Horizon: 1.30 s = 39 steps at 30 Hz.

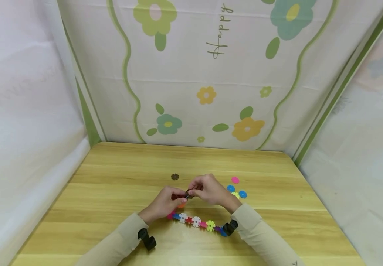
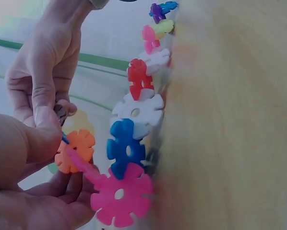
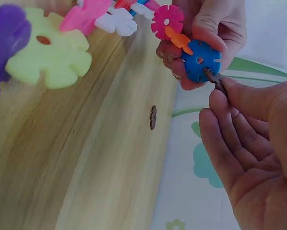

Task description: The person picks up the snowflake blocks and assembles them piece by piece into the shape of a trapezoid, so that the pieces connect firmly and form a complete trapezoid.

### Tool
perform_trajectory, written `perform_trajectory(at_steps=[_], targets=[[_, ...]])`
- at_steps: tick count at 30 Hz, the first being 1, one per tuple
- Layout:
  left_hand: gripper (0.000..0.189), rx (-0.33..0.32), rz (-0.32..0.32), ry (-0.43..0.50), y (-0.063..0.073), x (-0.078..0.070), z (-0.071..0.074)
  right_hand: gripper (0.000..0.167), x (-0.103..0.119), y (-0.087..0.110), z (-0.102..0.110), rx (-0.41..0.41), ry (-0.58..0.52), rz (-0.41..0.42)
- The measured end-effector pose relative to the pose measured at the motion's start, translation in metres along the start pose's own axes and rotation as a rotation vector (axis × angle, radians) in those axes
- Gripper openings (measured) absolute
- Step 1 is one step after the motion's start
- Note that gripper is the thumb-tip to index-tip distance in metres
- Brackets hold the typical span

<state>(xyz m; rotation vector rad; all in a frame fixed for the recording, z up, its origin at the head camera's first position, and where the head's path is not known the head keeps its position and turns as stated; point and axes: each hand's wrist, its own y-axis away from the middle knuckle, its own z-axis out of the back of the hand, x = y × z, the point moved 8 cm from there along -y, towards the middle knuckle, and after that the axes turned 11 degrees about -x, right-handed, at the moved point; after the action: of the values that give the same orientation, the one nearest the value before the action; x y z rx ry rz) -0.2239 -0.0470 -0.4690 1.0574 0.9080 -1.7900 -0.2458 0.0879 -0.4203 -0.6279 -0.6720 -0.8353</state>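
Note:
In the right wrist view, my left hand [image 3: 230, 24] pinches a blue notched snowflake disc [image 3: 194, 67] between thumb and fingers. That disc joins an orange disc [image 3: 178, 39], then a pink disc [image 3: 174, 17]. From there a chain of coloured discs [image 1: 196, 221] curves along the table in front of me. Between thumb and forefinger, my right hand [image 1: 211, 190] grips a brown disc [image 3: 215, 80], seen edge-on. Its edge meets the rim of the blue disc; how deep it sits in a notch I cannot tell.
On the wooden table [image 1: 128, 162], a loose brown disc [image 1: 175, 177] lies beyond my hands. Past my right wrist are a pink disc [image 1: 235, 180], two blue discs [image 1: 243, 194] and a yellow disc [image 1: 235, 194]. A patterned cloth wall [image 1: 185, 70] rises at the back edge.

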Motion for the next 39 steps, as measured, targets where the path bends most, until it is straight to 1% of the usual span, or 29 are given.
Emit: perform_trajectory(at_steps=[4,7,10,14,16,20,25,31,34,39], targets=[[0.026,0.046,0.042,0.001,0.001,0.002,0.002,0.012,-0.004,-0.007,0.001,0.077,-0.038,-0.042],[0.031,0.065,0.087,0.018,0.002,0.005,0.003,0.02,-0.011,-0.018,0.004,0.122,-0.042,-0.077],[0.033,0.062,0.127,0.015,0.003,0.01,0.004,0.025,-0.02,-0.035,0.005,0.13,0.036,-0.073],[0.034,0.036,0.182,0.014,0.004,0.017,0.007,0.025,-0.029,-0.06,-0.001,0.114,0.17,-0.019],[0.036,0.029,0.202,0.013,0.003,0.018,0.006,0.027,-0.033,-0.071,-0.005,0.11,0.217,0.003],[0.036,0.038,0.201,0.031,0.0,0.015,0.001,0.032,-0.041,-0.085,-0.015,0.128,0.298,0.04],[0.032,0.046,0.189,0.055,-0.003,0.011,-0.003,0.035,-0.048,-0.092,-0.032,0.161,0.363,0.064],[0.032,0.029,0.196,0.081,-0.002,0.009,0.001,0.015,-0.045,-0.099,-0.053,0.214,0.461,0.134],[0.033,0.024,0.198,0.089,-0.002,0.009,0.002,0.012,-0.045,-0.1,-0.056,0.213,0.495,0.114],[0.033,0.002,0.208,0.101,0.0,0.009,0.007,0.007,-0.048,-0.096,-0.05,0.195,0.437,0.028]])
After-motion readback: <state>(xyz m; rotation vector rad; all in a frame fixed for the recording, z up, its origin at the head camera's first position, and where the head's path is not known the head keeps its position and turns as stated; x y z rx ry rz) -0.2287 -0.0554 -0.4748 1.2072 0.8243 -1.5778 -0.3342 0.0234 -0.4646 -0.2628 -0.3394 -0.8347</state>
